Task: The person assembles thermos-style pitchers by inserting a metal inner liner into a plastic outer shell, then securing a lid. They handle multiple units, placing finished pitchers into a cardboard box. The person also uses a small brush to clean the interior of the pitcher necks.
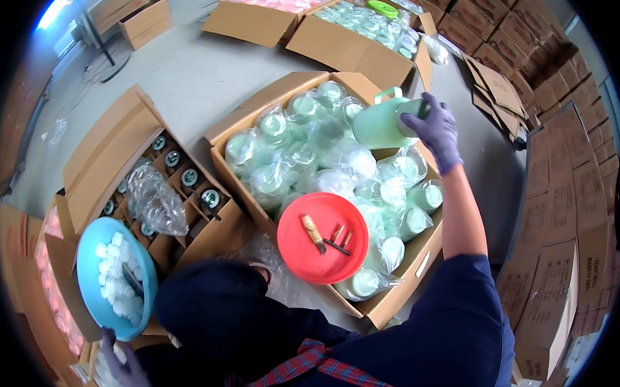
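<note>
My right hand [436,132], in a purple glove, grips a pale green jug [378,125] by one end. The jug is tilted on its side, its handle uppermost, over the far right of a large open carton [223,164]. Inside the carton lie several similar pale green jugs [273,126] in clear plastic bags. My left hand [127,373], also gloved, is low at the left, below a blue basin [88,291] of small white caps [121,272]. Its fingers look apart, with nothing visible in them; whether a fingertip touches the basin I cannot tell.
A red plate [297,261] bearing a wooden-handled tool [313,233] and small metal pieces rests on the bagged jugs. At left, a divided carton [219,241] holds several bottle-like items and crumpled plastic [156,198]. More open cartons [342,46] stand at the far side; stacked boxes [551,215] line the right.
</note>
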Motion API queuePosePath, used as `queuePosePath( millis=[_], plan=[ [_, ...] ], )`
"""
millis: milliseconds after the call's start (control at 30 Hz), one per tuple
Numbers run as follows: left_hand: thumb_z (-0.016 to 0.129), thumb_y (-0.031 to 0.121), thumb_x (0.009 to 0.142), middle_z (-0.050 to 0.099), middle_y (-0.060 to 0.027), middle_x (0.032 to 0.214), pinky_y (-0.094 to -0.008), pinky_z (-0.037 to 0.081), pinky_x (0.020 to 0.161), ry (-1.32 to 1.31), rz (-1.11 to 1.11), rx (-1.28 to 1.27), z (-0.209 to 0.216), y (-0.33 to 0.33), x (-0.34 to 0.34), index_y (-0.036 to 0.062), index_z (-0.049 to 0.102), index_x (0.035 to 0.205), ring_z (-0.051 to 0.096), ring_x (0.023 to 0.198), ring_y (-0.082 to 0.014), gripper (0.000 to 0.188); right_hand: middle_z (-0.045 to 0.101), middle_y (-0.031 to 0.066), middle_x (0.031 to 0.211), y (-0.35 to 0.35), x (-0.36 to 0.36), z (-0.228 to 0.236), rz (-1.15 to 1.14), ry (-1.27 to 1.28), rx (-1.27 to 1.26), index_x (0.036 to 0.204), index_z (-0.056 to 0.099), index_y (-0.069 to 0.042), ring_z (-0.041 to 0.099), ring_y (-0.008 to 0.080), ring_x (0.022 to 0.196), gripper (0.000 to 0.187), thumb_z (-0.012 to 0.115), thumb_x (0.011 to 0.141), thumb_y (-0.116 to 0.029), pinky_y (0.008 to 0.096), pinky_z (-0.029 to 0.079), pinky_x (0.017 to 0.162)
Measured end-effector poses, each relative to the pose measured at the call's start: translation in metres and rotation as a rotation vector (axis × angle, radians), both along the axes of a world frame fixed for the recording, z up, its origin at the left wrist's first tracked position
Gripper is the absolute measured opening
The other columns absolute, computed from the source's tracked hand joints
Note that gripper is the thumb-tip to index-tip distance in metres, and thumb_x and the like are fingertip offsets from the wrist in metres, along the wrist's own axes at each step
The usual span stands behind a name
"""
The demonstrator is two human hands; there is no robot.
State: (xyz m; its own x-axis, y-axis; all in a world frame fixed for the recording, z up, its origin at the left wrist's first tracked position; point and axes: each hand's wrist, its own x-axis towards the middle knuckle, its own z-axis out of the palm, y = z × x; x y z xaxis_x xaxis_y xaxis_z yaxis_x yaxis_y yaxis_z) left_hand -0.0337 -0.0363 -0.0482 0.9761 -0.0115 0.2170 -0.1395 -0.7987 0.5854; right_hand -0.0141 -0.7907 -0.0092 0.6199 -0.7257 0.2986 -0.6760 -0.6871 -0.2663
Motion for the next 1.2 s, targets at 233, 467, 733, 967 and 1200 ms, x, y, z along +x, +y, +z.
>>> queuePosePath(
  millis=[233,467,733,967,1200],
  plan=[
    [0.079,0.037,0.08,0.046,-0.0237,0.149,-0.0456,0.028,0.117,-0.132,-0.184,-0.157,0.015,-0.077,-0.038,-0.0067,0.039,0.148,0.041,0.14,-0.0391,0.09,0.061,0.0136,0.128,0.212,-0.052,-0.006,0.712,-0.772,1.256,0.141,0.048,0.001,0.061,0.0237,0.118,0.063,0.065,0.091,-0.034,0.0391,0.05,0.099],
    [0.065,0.027,0.089,0.054,-0.0268,0.134,-0.0432,0.05,0.099,-0.536,-0.024,-0.725,0.047,-0.017,-0.086,-0.0039,0.06,0.11,0.058,0.12,-0.0365,0.037,0.063,0.0147,0.13,0.434,-0.118,-0.058,1.065,0.286,1.851,0.142,0.049,0.0,0.06,0.0264,0.121,0.059,0.058,0.098,-0.038,0.0359,0.044,0.106],
    [0.058,0.006,0.086,0.058,-0.0216,0.136,-0.0403,0.04,0.109,-0.187,-0.169,-0.772,-0.029,0.006,-0.066,-0.0034,0.063,0.119,0.055,0.128,-0.0311,0.034,0.047,0.0275,0.145,0.499,-0.074,0.006,1.638,-0.357,0.344,0.14,0.049,0.006,0.043,0.0467,0.135,0.059,0.061,0.092,-0.024,0.0506,0.035,0.113],
    [0.045,0.02,0.105,0.06,-0.0175,0.134,-0.032,0.044,0.103,-0.074,-0.292,-1.13,0.003,0.02,-0.1,-0.0006,0.058,0.131,0.058,0.121,-0.0222,0.036,0.05,0.0261,0.143,0.501,-0.01,-0.09,1.601,-0.065,0.428,0.137,0.05,0.007,0.043,0.0462,0.134,0.053,0.052,0.096,-0.026,0.0538,0.032,0.112],
    [0.042,0.036,0.102,0.046,-0.0208,0.151,-0.0378,0.03,0.118,-0.023,0.061,-0.603,0.001,0.033,-0.043,-0.0068,0.04,0.148,0.04,0.143,-0.0289,0.062,0.044,0.0271,0.148,0.538,-0.01,-0.044,1.849,-0.388,0.748,0.147,0.041,0.007,0.04,0.0462,0.137,0.063,0.044,0.101,-0.036,0.0502,0.029,0.115]
  ],
)
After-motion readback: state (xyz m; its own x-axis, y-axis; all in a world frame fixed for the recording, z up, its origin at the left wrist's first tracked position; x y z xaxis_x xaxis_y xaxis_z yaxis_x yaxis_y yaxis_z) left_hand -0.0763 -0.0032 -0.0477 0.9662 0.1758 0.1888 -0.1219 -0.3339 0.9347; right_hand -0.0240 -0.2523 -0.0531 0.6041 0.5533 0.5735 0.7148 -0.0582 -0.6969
